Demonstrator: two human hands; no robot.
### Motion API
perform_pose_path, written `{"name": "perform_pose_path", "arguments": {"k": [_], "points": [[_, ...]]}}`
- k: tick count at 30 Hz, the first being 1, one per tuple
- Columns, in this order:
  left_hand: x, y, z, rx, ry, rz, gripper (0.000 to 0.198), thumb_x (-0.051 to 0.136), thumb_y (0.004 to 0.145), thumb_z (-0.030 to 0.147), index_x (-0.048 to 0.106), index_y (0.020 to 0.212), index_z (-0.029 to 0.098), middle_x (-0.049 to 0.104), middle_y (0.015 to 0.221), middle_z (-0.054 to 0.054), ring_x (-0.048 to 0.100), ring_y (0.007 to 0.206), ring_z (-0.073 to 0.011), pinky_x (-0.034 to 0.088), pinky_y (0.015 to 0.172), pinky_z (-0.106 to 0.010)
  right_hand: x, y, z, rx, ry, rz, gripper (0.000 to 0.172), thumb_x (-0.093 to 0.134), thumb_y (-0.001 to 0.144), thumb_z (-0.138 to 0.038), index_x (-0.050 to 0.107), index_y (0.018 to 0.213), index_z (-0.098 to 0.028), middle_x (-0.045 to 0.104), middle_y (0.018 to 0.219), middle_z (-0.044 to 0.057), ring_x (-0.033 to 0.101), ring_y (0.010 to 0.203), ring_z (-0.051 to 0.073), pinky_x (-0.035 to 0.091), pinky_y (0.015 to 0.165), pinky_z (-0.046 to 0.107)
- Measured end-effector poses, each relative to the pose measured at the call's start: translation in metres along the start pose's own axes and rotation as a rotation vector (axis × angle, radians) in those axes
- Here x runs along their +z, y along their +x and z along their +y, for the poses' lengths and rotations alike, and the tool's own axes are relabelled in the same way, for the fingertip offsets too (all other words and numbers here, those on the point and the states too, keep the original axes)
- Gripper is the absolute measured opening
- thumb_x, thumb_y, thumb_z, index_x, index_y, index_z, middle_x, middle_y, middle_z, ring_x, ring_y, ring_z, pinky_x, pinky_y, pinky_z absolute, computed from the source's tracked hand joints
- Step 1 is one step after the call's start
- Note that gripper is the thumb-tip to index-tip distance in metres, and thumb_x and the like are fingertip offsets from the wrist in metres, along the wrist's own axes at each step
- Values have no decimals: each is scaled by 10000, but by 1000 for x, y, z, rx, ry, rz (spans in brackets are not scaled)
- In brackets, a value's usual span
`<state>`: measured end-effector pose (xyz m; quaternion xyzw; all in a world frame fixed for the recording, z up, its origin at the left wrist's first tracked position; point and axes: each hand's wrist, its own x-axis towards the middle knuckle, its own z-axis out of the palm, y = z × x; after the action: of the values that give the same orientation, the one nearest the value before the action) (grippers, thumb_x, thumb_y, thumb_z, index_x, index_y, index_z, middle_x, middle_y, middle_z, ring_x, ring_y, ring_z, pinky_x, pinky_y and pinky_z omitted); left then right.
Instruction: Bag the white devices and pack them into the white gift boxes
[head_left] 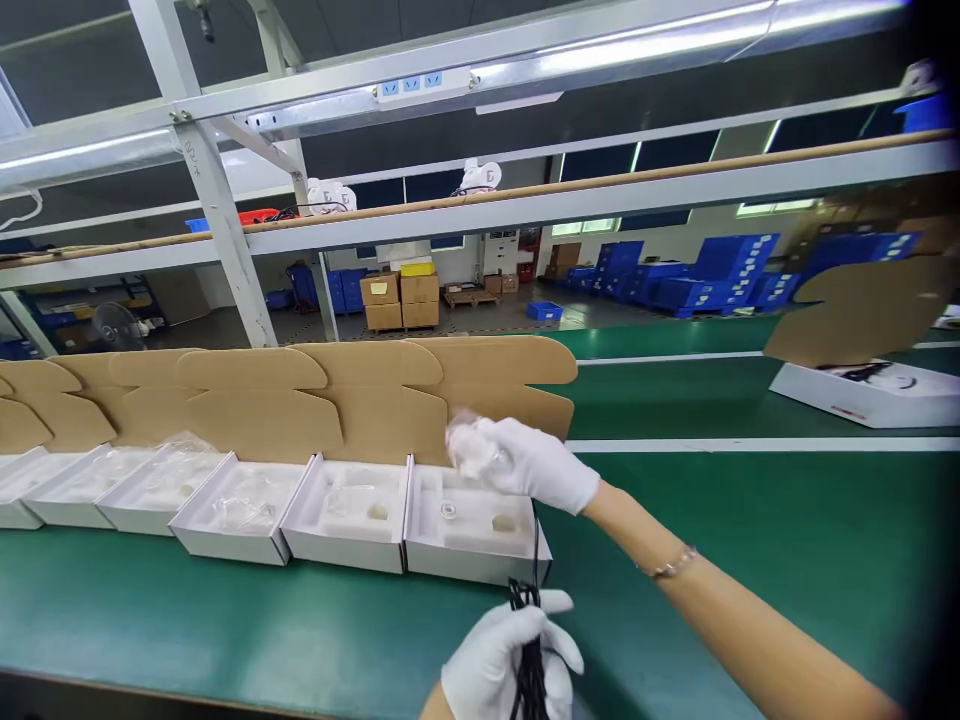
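Observation:
A row of open white boxes with brown cardboard lids stands on the green belt. My right hand [525,462], in a white glove, hovers over the rightmost box [472,555] and is closed on a small clear plastic item [471,447] that is blurred. My left hand [514,665], also gloved, is at the bottom edge, wrapped around a bundle of black cable [531,640] that runs up toward the box. The box tray holds a small ring and a pale piece.
Several more open boxes [349,515] with clear bags line up to the left. Another open box [874,390] lies far right on the green belt [787,540]. A metal frame and shelf [525,205] run overhead. Blue crates and cartons stand on the floor beyond.

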<state>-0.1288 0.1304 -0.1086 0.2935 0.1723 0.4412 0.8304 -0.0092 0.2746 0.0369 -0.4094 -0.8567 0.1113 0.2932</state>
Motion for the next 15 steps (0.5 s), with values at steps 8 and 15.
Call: {"name": "perform_pose_path", "arguments": {"k": [8, 15], "points": [[-17, -40, 63, -99, 405, 136, 714, 786, 731, 485, 527, 1304, 147, 713, 928, -92, 408, 398, -30, 231, 393, -201, 53, 43, 34, -162, -394, -638, 325, 751, 658, -366, 766, 951, -226, 667, 719, 91, 619, 843, 311, 429, 680, 347], [16, -48, 131, 215, 808, 418, 371, 672, 824, 421, 671, 1139, 226, 718, 875, -51, 641, 782, -181, 506, 696, -292, 11, 20, 30, -108, -158, -653, 525, 630, 765, -308, 640, 1283, -220, 664, 1193, 121, 644, 1018, 273, 489, 837, 361]]}}
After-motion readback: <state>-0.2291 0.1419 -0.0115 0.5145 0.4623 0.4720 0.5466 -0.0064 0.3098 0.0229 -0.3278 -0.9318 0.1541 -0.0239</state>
